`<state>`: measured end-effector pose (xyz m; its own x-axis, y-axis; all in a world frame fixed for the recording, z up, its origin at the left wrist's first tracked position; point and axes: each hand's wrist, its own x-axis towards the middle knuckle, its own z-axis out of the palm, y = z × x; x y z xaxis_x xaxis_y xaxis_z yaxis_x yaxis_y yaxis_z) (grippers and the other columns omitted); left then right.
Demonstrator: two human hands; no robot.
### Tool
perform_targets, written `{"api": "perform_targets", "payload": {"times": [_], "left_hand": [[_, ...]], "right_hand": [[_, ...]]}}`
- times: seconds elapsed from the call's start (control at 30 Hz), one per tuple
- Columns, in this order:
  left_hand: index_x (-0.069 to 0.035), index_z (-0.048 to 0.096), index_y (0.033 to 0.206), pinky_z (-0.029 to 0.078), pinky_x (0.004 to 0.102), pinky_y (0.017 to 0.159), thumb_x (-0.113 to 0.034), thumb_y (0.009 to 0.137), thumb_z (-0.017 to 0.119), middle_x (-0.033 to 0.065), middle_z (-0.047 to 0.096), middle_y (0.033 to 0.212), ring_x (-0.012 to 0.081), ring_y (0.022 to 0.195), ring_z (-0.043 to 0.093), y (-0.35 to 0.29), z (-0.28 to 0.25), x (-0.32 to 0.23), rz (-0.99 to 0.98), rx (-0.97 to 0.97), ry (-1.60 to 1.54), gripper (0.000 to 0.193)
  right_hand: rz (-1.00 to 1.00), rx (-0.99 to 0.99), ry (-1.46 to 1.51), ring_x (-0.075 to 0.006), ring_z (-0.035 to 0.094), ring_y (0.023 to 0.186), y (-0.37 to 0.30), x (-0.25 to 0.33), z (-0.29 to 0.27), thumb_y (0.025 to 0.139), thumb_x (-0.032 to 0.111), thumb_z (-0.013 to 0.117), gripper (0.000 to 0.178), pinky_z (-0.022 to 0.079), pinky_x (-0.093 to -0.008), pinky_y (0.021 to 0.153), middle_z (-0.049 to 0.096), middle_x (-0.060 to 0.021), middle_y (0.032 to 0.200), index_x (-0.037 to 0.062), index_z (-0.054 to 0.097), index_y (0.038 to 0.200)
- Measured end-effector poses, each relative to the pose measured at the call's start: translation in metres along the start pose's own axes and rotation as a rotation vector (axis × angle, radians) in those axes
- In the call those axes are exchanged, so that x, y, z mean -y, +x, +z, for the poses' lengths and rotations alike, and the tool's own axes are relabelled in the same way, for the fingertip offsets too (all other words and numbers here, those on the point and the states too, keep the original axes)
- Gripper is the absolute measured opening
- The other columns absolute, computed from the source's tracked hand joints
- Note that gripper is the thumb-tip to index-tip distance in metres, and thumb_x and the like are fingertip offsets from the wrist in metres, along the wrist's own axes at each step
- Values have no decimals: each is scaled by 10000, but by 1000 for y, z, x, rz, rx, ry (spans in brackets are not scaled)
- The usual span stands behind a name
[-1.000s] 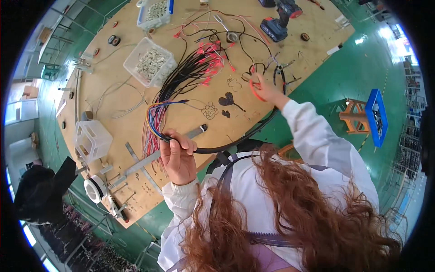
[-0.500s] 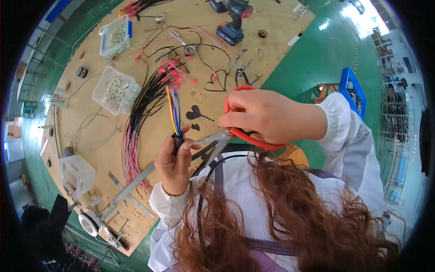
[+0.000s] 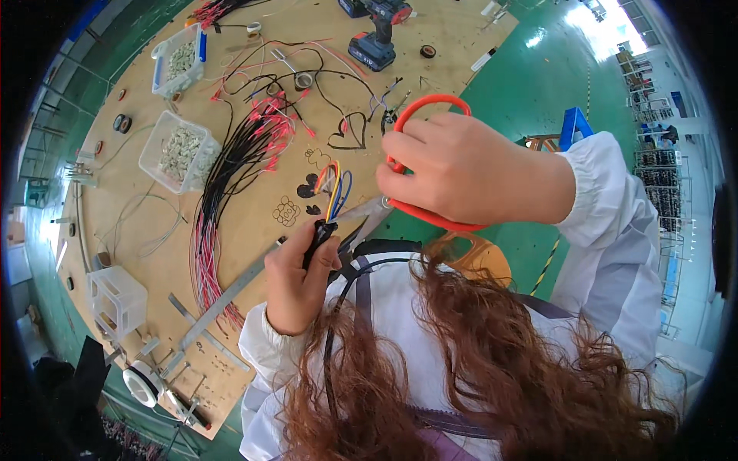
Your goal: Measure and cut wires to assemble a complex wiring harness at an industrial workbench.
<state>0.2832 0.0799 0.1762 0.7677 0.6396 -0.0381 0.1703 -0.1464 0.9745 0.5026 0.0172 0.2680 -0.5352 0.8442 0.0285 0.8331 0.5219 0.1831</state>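
My left hand (image 3: pixel 298 273) is closed around a black-sheathed cable (image 3: pixel 319 240), its thumb and fingers pinching near the end. From that end fan out several thin wires (image 3: pixel 334 188) in yellow, red, white and blue, bent over at the top. Red-handled scissors (image 3: pixel 378 209) are gripped in my right hand (image 3: pixel 465 173), fingers through the loops. Their blades are spread, and one blade reaches the wires right at the sheath's edge. Whether it is cutting into anything is too small to tell. The rest of the black cable runs down past my chest.
A bundle of black and red wires (image 3: pixel 231 177) lies on the wooden table (image 3: pixel 154 246). Clear bins of small white parts (image 3: pixel 181 150) stand to its left, with an empty-looking clear box (image 3: pixel 115 300) nearer. A cordless drill (image 3: pixel 377 42) and tape rolls lie farther back; a metal bar fixture (image 3: pixel 223 303) sits front left.
The scissors have opened wider and their blade now touches the wires' base. The wires, upright before, now splay and bend over. My view has shifted slightly right.
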Motion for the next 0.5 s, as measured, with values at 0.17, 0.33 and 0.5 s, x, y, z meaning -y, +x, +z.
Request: {"api": "perform_targets", "payload": {"times": [0.17, 0.33, 0.5], "left_hand": [[45, 530, 963, 375, 209, 483, -40, 825, 509, 23, 500, 574, 72, 515, 464, -3, -3, -4, -82, 44, -111, 162], [46, 530, 932, 349, 204, 472, -58, 831, 515, 9, 481, 555, 66, 503, 433, -6, -8, -8, -127, 68, -215, 145], [41, 530, 878, 346, 205, 466, -55, 829, 517, 8, 468, 552, 66, 502, 433, -6, -10, -4, -103, 96, -202, 109]], "right_hand": [[-127, -46, -150, -150, 521, 681, 8, -6, -9, 657, 158, 553, 109, 406, -253, 564, 481, -31, 722, 71, 519, 713], [-173, -88, -151, -148, 513, 673, 12, -7, -13, 655, 160, 555, 103, 396, -259, 577, 478, -21, 721, 77, 520, 705], [-178, -52, -154, -143, 520, 680, 14, -6, -13, 658, 160, 555, 94, 399, -248, 572, 482, -20, 728, 85, 526, 705]]}}
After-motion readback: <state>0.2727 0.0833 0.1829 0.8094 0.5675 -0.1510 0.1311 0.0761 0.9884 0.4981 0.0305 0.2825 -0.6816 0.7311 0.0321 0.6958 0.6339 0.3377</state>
